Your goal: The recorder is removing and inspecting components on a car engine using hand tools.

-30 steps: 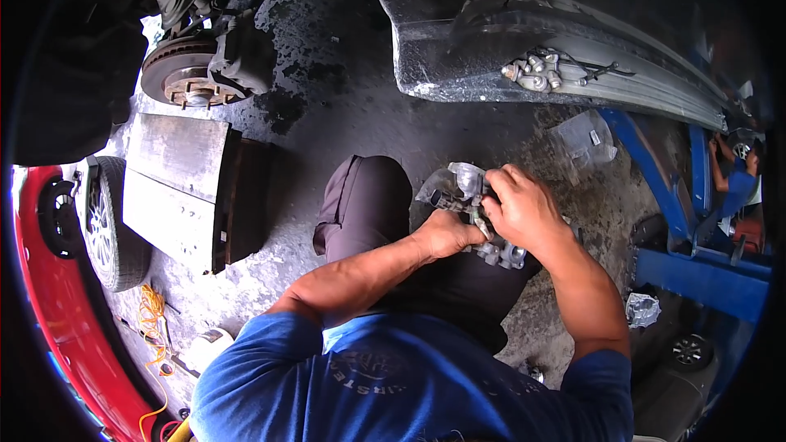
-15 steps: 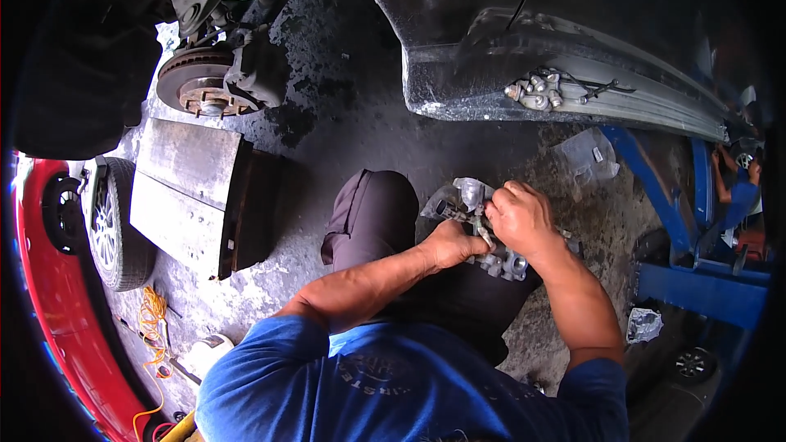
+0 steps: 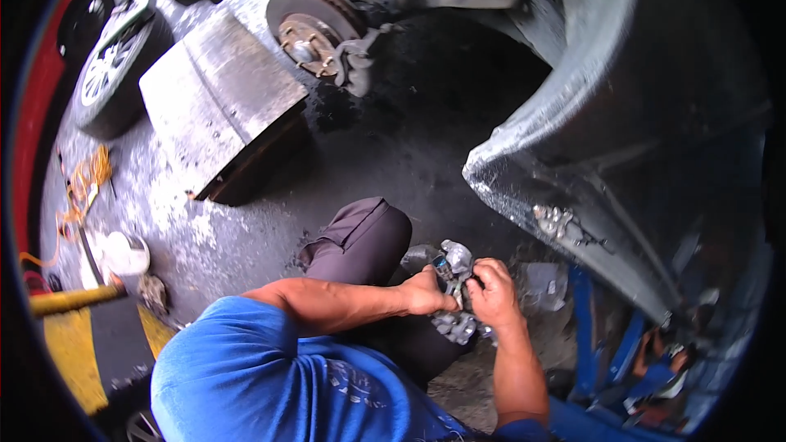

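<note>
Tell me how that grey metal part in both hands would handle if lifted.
The grey metal part looks like cast metal: probably rigid and heavy for its size. Its lumpy shape should resist rolling. The left hand and right hand both grip it, hinting at weight.

caliper (image 3: 455,293): cast metal, grey, dull, grimy; held in both hands, lower centre
brake disc (image 3: 304,26): bare metal, rusty matt face, top centre
floor (image 3: 205,237): rough concrete, oil-stained dark
block (image 3: 219,102): flat worn top, chalky grey and scuffed, dark sides, upper left
car body (image 3: 589,147): painted metal, dusty sheen, right
shirt (image 3: 270,376): blue cloth, matt, bottom
trousers (image 3: 360,237): dark cloth, matt
cord (image 3: 82,188): orange, plastic-looking sheath, left edge
</note>
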The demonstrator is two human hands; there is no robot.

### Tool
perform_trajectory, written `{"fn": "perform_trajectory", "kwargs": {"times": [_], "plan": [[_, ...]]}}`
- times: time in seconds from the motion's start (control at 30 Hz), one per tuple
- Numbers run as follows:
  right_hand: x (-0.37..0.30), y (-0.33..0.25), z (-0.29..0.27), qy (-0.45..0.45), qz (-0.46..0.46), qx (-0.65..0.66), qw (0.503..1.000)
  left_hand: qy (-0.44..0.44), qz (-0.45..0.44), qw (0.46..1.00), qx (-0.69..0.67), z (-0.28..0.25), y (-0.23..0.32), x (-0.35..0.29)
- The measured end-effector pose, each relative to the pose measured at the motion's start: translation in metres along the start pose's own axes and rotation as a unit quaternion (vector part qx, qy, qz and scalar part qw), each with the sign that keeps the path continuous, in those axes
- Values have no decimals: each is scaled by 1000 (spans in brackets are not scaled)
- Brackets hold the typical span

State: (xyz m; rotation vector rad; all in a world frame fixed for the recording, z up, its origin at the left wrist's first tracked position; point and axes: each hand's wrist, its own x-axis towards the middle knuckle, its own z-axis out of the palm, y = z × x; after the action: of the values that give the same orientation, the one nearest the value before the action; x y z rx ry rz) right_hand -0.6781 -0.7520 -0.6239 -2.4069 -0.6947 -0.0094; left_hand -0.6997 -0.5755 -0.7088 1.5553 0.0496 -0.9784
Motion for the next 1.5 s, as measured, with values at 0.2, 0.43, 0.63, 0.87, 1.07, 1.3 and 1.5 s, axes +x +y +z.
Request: {"fn": "perform_trajectory", "kwargs": {"times": [0.2, 0.43, 0.63, 0.87, 1.07, 1.3, 1.5], "plan": [[31, -45, -14, -87, -19, 10, 996, 61, -66, 996, -19, -24, 49, -98], [76, -127, -43, -185, -95, 64, 976, 122, -60, 985, -108, -30, 67, -181], [98, -191, -65, -236, -84, 116, 961, 138, -34, 972, -187, -35, 89, -255], [129, -270, -69, -429, 52, 202, 879, 208, 25, 952, -221, -46, 87, -347], [181, -350, -63, -499, 149, 411, 748, 322, 132, 925, -156, -86, 85, -435], [239, -503, -29, -561, 143, 417, 701, 251, 138, 957, -51, -191, 108, -581], [301, -615, 6, -479, 88, 481, 729, 508, 276, 721, -383, -276, 63, -666]]}}
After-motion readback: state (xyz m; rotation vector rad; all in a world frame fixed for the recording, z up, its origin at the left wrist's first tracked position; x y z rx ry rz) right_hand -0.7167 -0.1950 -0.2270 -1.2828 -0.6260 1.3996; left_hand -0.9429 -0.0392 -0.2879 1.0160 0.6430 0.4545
